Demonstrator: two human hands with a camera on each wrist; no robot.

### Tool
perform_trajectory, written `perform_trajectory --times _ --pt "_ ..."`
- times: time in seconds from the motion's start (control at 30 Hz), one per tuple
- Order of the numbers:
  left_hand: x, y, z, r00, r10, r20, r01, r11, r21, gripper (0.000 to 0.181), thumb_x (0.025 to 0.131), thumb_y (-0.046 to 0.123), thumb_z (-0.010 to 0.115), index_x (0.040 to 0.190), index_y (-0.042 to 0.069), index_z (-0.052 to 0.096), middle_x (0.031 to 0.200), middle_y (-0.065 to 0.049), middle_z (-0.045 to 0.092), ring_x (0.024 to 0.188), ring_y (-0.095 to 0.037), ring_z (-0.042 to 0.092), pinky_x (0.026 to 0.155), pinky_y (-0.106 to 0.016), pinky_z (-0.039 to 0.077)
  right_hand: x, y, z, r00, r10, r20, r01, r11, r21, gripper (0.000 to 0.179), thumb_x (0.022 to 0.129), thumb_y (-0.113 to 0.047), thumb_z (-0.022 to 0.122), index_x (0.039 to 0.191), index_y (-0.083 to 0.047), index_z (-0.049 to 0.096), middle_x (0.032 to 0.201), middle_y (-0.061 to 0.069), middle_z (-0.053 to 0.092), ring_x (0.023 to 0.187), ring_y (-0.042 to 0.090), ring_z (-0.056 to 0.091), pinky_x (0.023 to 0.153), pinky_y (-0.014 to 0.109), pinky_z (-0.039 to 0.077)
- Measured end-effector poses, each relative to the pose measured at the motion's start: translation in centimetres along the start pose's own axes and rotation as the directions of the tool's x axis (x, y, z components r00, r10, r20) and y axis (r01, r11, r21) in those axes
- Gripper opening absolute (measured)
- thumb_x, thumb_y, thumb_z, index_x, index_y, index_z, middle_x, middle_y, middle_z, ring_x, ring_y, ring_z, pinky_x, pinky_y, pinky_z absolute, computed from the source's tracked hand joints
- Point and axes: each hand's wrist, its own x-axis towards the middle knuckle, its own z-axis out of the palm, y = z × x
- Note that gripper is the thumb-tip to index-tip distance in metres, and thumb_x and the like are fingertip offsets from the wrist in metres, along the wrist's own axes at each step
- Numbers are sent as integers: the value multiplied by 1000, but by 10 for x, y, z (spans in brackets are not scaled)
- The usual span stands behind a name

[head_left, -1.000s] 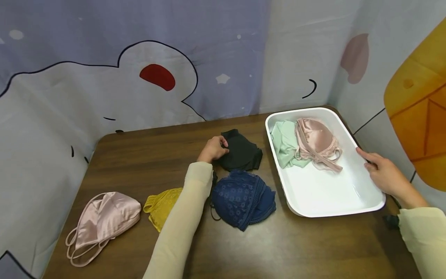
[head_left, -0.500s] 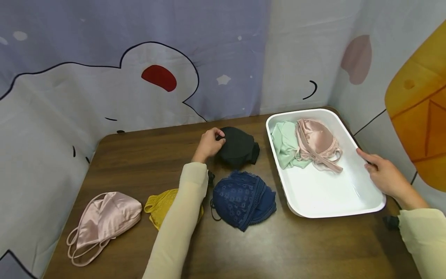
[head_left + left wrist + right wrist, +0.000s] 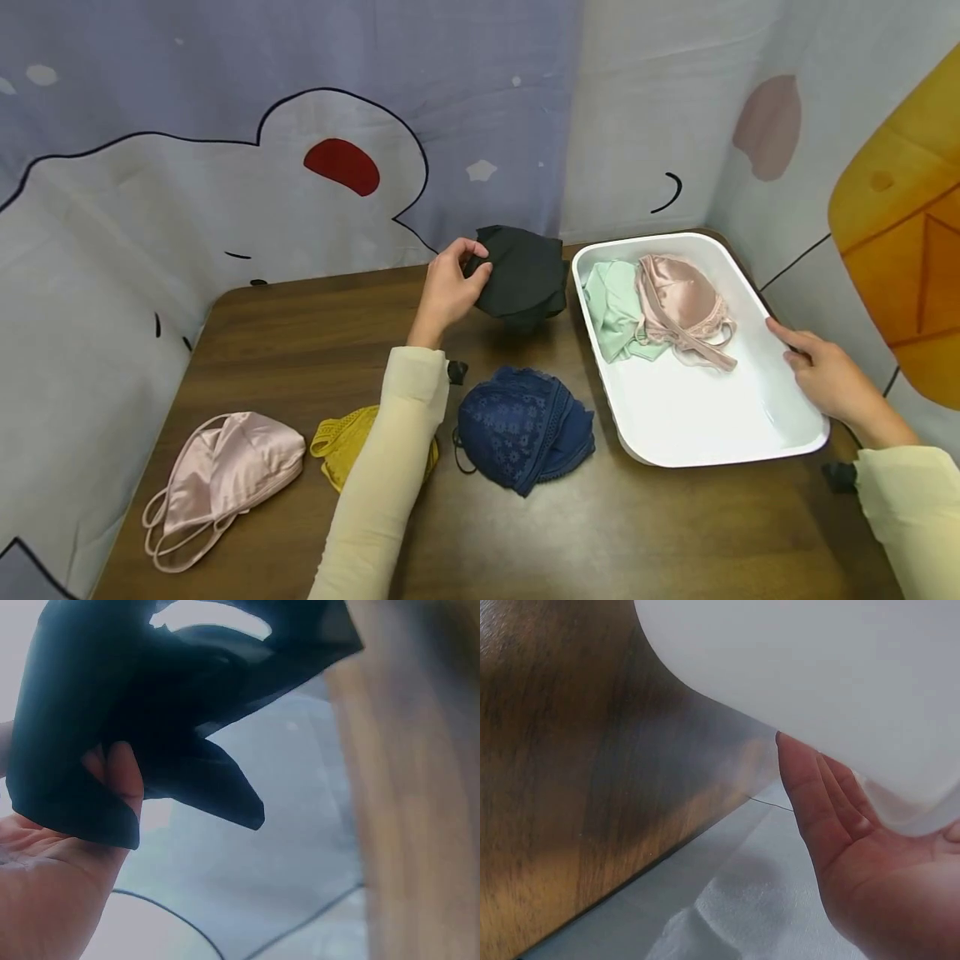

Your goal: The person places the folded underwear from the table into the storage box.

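My left hand [image 3: 448,287] pinches the edge of a black bra [image 3: 522,271], which hangs above the back of the table, just left of the white basin. Dark cloth also fills the top of the left wrist view, where the bra [image 3: 202,682] drapes over my fingers. On the far right, my right hand [image 3: 832,379] grips the right rim of the white basin [image 3: 705,425]; in the right wrist view its fingers [image 3: 802,780] reach under that rim. Inside the basin lie a mint-green garment [image 3: 617,308] and a dusty-pink bra [image 3: 678,292], side by side.
A navy lace bra [image 3: 517,429] lies mid-table below the black one. My left sleeve partly covers a yellow bra [image 3: 343,442]. A pale pink satin bra [image 3: 232,471] with loose straps lies at the left. Patterned curtain [image 3: 480,108] hangs behind the table.
My left hand has lifted the black bra off the table and up toward the back edge; the cloth has turned over in the grip. My right hand and the basin have stayed put.
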Motion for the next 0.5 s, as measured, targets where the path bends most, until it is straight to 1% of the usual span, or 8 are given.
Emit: perform_trajectory --times 0.13,0.23,0.4,0.5 --pt "-1 18 0 998 64 -1 -64 998 -29 14 88 12 65 100 8 60 97 -5 61 84 -16 52 78 -29 42 -1 -1 0 1000 0 -4 0 1000 -3 47 99 -2 37 145 -4 28 128 40 34 114 59 33 85 68 29" --pt "-3 31 4 993 117 17 -116 992 -51 13 88 10 65 99 8 59 95 -4 61 83 -16 52 77 -29 41 -1 -2 1 1000 -9 -13 9 1000 -3 47 99 -1 37 145 -3 29 127 41 35 113 59 33 84 68 30" --pt "-8 51 17 978 190 89 -183 980 -81 13 87 8 65 99 8 59 95 -4 62 85 -15 54 80 -25 41 -2 -4 2 1000 -6 -12 6 1000 -3 47 99 -1 37 145 -4 28 127 41 35 112 58 34 84 68 30" --pt "-11 59 28 962 227 149 -216 973 -88 14 87 7 65 99 7 59 97 -4 63 89 -14 56 83 -23 40 -1 -4 3 1000 -4 -12 4 1000 0 47 100 -2 36 146 -4 28 127 40 35 112 57 35 84 67 31"
